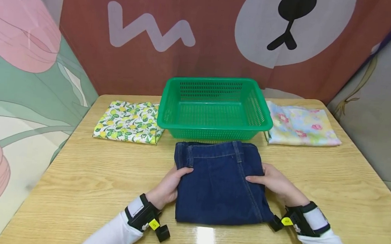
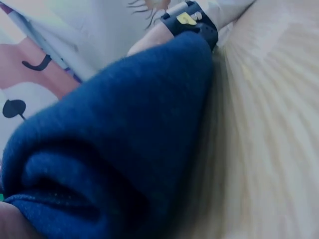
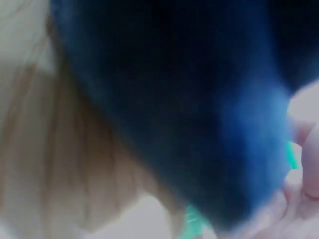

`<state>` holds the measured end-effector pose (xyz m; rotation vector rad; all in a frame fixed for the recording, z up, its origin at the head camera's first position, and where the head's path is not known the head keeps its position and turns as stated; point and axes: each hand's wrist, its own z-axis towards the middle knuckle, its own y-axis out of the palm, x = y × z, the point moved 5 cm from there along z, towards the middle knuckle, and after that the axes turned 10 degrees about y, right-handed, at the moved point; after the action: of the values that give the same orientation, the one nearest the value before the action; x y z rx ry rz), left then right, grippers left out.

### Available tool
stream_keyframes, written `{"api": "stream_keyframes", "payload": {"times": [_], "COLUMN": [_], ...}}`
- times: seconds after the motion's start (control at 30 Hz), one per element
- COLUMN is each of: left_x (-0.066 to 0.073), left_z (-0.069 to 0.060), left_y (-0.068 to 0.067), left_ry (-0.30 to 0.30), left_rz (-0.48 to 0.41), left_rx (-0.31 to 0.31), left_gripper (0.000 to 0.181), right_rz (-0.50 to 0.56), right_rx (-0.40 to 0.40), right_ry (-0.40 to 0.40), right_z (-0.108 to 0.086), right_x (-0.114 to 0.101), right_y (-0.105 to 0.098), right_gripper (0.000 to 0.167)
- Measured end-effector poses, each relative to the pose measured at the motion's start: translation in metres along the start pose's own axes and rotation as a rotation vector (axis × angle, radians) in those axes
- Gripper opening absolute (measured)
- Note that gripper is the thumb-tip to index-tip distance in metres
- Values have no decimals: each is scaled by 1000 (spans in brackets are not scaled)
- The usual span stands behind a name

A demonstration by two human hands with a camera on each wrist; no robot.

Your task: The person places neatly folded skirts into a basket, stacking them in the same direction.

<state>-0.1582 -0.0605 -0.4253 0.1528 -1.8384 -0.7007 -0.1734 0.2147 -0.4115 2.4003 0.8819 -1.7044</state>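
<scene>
A folded pair of dark blue jeans point(image 1: 218, 190) lies in front of me at the middle of the table, waistband and belt loops toward the far side. My left hand point(image 1: 169, 184) grips its left edge, thumb on top and the other fingers hidden beneath. On the opposite edge my right hand point(image 1: 278, 183) holds it the same way. The left wrist view shows the denim point(image 2: 124, 114) rolled in layers at its side. In the right wrist view the denim point(image 3: 174, 109) is blurred, with part of the right hand point(image 3: 299, 199) at the edge.
Just behind the jeans stands a green plastic basket point(image 1: 215, 128) with nothing inside. A folded lemon-print cloth point(image 1: 128, 121) lies left of it, and a folded pastel floral cloth point(image 1: 304, 125) lies right. Printed curtains point(image 1: 145, 66) hang behind the wooden table point(image 1: 77, 189).
</scene>
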Motion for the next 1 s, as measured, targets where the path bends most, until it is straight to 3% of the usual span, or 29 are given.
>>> {"api": "stream_keyframes", "payload": {"times": [0.33, 0.43, 0.6, 0.77, 0.9, 1.0], "left_x": [22, 33, 57, 79, 100, 118], "left_z": [-19, -26, -32, -35, -32, -27], "left_y": [17, 24, 34, 41, 47, 50], "left_ry": [-4, 7, 79, 148, 231, 298], "left_rz": [-14, -9, 59, 258, 479, 636], "left_rx": [-8, -60, -162, -157, -147, -126], "left_gripper": [36, 31, 27, 43, 57, 59], "right_rz": [195, 182, 152, 35, -79, -93], "right_rx": [-134, -136, -63, 75, 221, 332], "right_ry": [-101, -128, -108, -101, -107, -122], "right_z": [-10, -17, -24, -32, -35, -36], "right_x": [-18, -26, -38, -57, -77, -93], "right_y": [8, 8, 9, 10, 6, -1], "right_gripper": [30, 28, 42, 60, 65, 66]}}
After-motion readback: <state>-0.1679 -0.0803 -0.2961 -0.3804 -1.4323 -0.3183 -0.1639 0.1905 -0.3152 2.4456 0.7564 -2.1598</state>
